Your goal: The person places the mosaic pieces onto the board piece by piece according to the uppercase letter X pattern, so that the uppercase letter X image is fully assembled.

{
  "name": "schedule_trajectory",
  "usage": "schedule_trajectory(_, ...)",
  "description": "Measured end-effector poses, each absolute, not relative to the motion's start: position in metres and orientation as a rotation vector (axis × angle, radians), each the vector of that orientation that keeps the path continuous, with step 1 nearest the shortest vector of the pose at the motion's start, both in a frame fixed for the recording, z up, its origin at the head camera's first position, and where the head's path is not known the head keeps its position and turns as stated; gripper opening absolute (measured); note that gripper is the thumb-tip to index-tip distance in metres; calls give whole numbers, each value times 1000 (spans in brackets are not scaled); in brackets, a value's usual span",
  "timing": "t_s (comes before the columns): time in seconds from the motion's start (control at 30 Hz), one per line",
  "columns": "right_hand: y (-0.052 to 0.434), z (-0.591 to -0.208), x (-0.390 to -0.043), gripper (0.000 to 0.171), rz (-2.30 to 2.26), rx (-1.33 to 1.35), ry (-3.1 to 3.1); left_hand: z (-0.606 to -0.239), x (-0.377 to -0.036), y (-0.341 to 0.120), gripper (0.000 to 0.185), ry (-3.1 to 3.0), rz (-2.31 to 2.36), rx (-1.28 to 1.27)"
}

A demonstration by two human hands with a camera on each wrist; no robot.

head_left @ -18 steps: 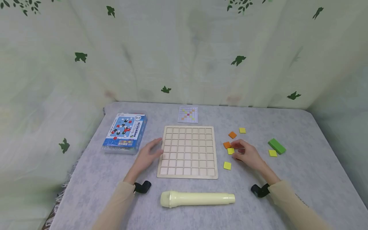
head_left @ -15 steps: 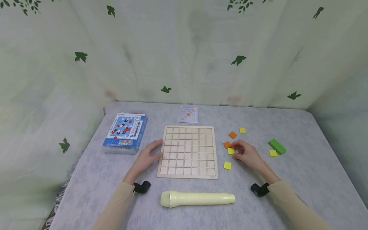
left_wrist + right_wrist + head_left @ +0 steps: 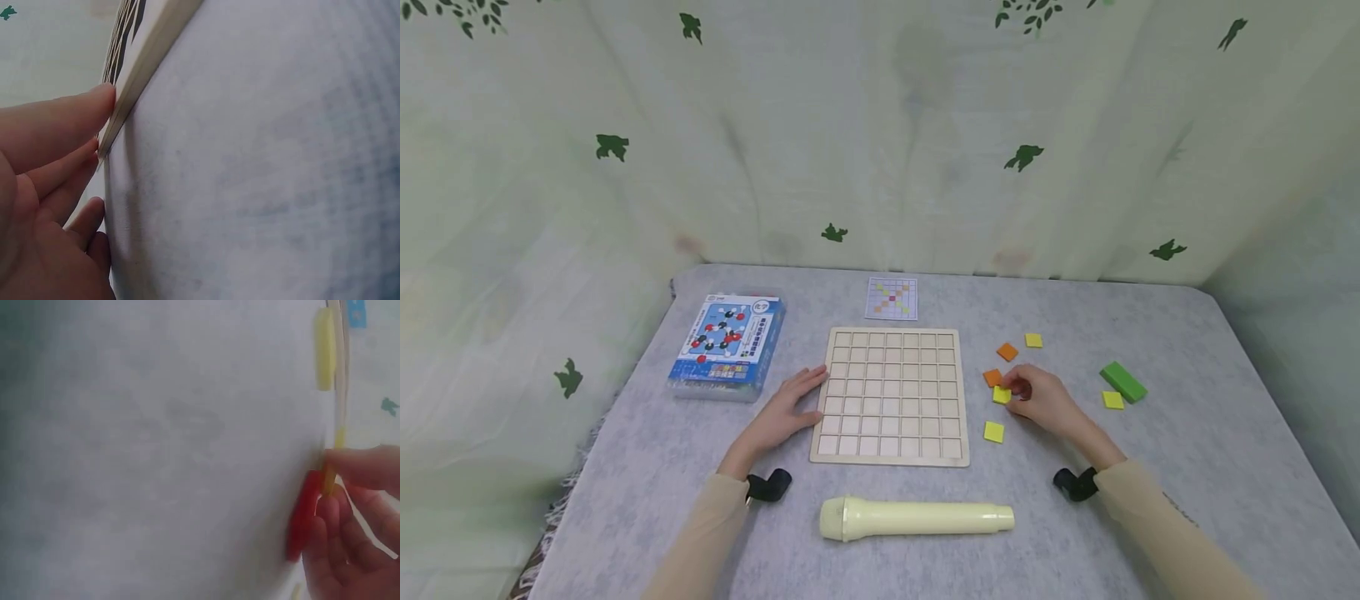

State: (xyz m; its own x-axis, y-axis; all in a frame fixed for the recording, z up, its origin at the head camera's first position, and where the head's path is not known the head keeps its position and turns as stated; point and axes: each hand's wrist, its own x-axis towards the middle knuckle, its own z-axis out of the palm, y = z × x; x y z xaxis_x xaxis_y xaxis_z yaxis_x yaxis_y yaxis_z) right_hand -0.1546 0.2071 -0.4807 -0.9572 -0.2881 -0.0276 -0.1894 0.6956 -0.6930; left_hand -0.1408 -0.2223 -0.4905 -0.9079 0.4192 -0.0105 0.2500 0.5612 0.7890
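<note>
The step in hand looks like picking up a tile to put on the board [image 3: 892, 395]. The board is a wooden grid in the middle of the head view, and none of its squares has a tile in it yet.

The right hand [image 3: 1043, 402] sits just right of the board. Its fingers are curled, and the fingertips pinch a yellow tile [image 3: 1002, 395] that lies on the table [image 3: 1187, 467]. The right wrist view shows the fingertips closed on the thin yellow edge, with an orange tile [image 3: 992, 377] touching it or just beside it — too close to tell which.

The left hand [image 3: 782, 412] lies flat at the left edge of the board. Its fingers are straight and press against the wooden side; it grips nothing. It seems to keep the board from sliding.

More tiles lie to the right: a second yellow one [image 3: 993, 432] lower down, one orange [image 3: 1007, 352] and one yellow [image 3: 1033, 340] higher up. A small card [image 3: 891, 298] with a colored cross sits above the board.

The next move likely calls for a clean lift — only the yellow tile, not the orange one next to it. Then the tile has to go over the right square and drop in flat. The card probably tells which square.
</note>
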Motion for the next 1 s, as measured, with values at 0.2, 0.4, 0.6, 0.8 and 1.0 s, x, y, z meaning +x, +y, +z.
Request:
schedule_trajectory(0.2,187,-466,-165,23,-1217,-501,2699,-490,-140,-223,64,2584,1264,591)
schedule_trajectory(0.4,143,-452,-193,23,-1278,-646,2626,-490,-141,-223,64,2585,1209,670)
schedule_trajectory(0.6,92,-450,-223,20,-1257,-709,2557,-488,-141,-225,64,2607,1130,669)
schedule_trajectory(0.8,47,-457,-242,20,-1196,-776,2545,-486,-139,-225,63,2597,1141,643)
schedule_trajectory(1.0,17,-462,-245,20,-1076,-788,2576,-485,-140,-223,64,2575,1147,615)
